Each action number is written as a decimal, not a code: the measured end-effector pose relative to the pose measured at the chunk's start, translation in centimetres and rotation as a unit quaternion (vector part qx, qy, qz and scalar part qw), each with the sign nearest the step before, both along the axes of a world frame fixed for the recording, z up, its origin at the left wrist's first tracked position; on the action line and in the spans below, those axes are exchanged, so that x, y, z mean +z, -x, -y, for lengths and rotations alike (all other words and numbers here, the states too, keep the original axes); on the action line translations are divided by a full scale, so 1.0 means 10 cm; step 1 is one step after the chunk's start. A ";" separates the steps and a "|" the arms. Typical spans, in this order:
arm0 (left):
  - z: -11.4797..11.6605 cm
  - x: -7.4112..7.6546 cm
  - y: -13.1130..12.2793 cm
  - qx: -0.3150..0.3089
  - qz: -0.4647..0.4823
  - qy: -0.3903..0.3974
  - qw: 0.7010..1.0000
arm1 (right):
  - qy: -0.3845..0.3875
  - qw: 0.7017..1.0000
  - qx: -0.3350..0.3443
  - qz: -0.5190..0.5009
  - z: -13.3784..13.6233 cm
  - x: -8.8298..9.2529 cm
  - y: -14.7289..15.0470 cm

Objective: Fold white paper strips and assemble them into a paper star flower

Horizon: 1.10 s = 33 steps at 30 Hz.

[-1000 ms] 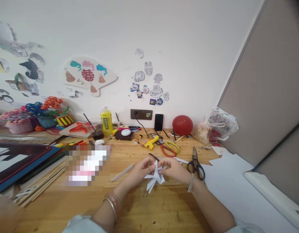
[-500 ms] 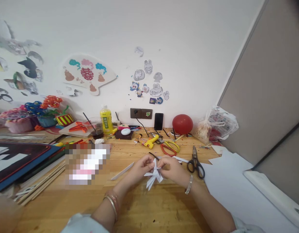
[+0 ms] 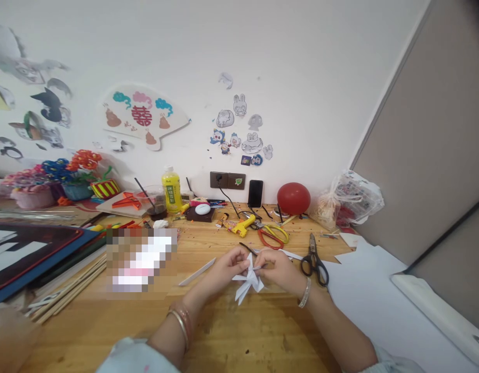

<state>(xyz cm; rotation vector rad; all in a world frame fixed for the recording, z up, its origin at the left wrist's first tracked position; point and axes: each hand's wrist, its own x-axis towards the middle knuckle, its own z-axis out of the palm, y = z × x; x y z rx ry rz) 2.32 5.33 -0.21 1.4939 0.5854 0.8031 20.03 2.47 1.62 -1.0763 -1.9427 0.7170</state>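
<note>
A folded white paper shape [image 3: 250, 281] with several pointed strips sits between my hands, a little above the wooden table [image 3: 223, 331]. My left hand [image 3: 235, 263] pinches its upper left part. On its right side, the fingers of my right hand [image 3: 275, 267] are closed on the paper too. Behind my fingers a thin dark strip [image 3: 247, 249] shows in part. A white paper strip [image 3: 197, 272] lies left of my left hand. Black-handled scissors [image 3: 314, 261] lie right of my right hand.
Red and yellow scissors [image 3: 273, 236] and a yellow glue gun [image 3: 242, 226] lie behind my hands. Farther back stand a yellow bottle [image 3: 171, 190], a phone [image 3: 255, 194] and a red balloon [image 3: 293, 198]. White sheets [image 3: 373, 295] cover the right; wooden sticks [image 3: 70, 290] lie left.
The view has shifted slightly. Both hands keep hold of the folded paper, with its strips at a slightly different angle.
</note>
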 end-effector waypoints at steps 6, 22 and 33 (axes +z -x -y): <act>0.01 -0.01 0.00 -0.009 0.023 0.018 1.000 | -0.018 0.999 0.041 -0.007 0.02 0.04 -0.01; 0.00 0.00 0.00 0.005 0.024 0.011 1.000 | -0.111 0.989 0.013 0.095 0.07 0.05 0.04; -0.01 0.04 0.00 0.057 -0.029 -0.039 0.997 | -0.127 0.988 -0.005 0.090 0.04 -0.02 0.05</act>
